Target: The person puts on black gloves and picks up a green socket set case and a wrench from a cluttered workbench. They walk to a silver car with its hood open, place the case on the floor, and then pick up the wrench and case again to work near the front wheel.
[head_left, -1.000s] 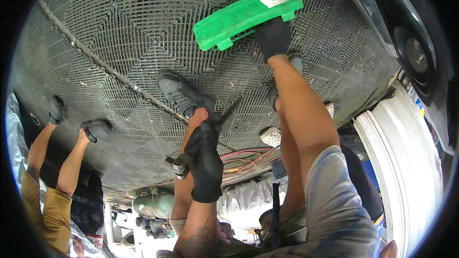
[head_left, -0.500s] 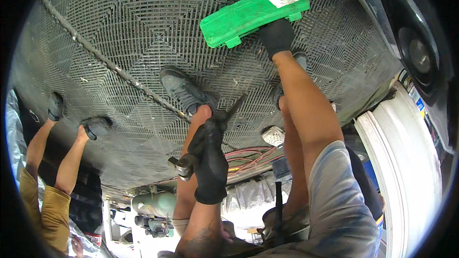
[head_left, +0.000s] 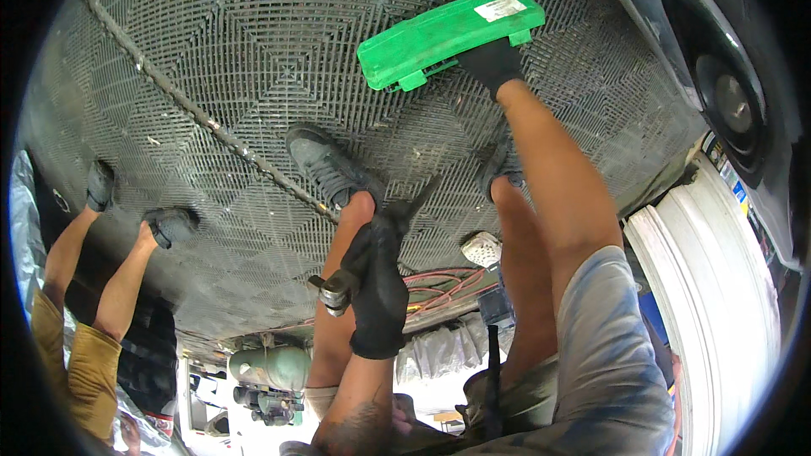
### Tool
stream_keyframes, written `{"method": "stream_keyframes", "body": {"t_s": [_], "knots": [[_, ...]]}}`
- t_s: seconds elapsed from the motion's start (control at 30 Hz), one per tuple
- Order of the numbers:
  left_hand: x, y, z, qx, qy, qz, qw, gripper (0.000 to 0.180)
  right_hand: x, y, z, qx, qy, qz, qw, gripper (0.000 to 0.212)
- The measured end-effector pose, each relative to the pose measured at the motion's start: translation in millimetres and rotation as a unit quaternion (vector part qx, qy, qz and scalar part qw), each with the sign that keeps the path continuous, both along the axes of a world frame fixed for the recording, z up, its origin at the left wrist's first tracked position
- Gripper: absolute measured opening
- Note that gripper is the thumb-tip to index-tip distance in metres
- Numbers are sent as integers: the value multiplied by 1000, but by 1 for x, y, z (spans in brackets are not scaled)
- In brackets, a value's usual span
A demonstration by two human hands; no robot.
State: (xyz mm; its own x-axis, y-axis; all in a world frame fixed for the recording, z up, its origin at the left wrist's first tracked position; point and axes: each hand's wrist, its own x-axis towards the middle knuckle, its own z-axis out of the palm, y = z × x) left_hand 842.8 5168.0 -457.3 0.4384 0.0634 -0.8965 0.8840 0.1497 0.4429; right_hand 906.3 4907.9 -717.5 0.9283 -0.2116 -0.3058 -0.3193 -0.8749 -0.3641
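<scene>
In my gloved right hand (head_left: pixel 492 66) is a long green plastic case (head_left: pixel 448 38), held by its near edge over the floor. The case looks closed, with small latches on its near side and a white label on top; my fingers are mostly hidden beneath it. Lower and to the left, my gloved left hand (head_left: pixel 378 287) is closed around a hand tool (head_left: pixel 335 291). Its rounded shiny metal end sticks out on the left of the fist. A dark narrow piece (head_left: pixel 416 203) points up and right past the hand; whether it belongs to the same tool I cannot tell.
Black grid matting (head_left: pixel 253 76) covers the floor, crossed by a raised seam strip (head_left: pixel 203 121). A vehicle's front with a round lamp (head_left: pixel 733 105) stands at right, above a white panel (head_left: pixel 705 287). Another person's legs (head_left: pixel 122 287) are at left. Red hoses (head_left: pixel 443 289) and a green tank (head_left: pixel 270 367) lie nearer.
The green case and my right hand have shifted slightly down, with the forearm a little farther right. My left hand, still gripping the tool, sits slightly to the right.
</scene>
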Motion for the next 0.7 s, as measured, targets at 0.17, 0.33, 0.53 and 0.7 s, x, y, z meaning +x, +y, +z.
{"method": "stream_keyframes", "body": {"t_s": [0.17, 0.33, 0.53, 0.7], "knots": [[-5, 2, -3, 2, 18, 28, 999, 31, 9, 15, 14, 1, 72, -119, 990, 39], [-14, 7, -5, 53, -57, -126, 989, 31, 6, 18, 13, 3, 69, -126, 990, 42], [-26, -2, -7, 53, -26, -35, 998, 31, -11, 13, -4, 43, 11, -129, 991, 43], [-27, -10, -13, -37, -6, 11, 999, 29, -18, -1, -3, 48, 27, -183, 982, 45]]}}
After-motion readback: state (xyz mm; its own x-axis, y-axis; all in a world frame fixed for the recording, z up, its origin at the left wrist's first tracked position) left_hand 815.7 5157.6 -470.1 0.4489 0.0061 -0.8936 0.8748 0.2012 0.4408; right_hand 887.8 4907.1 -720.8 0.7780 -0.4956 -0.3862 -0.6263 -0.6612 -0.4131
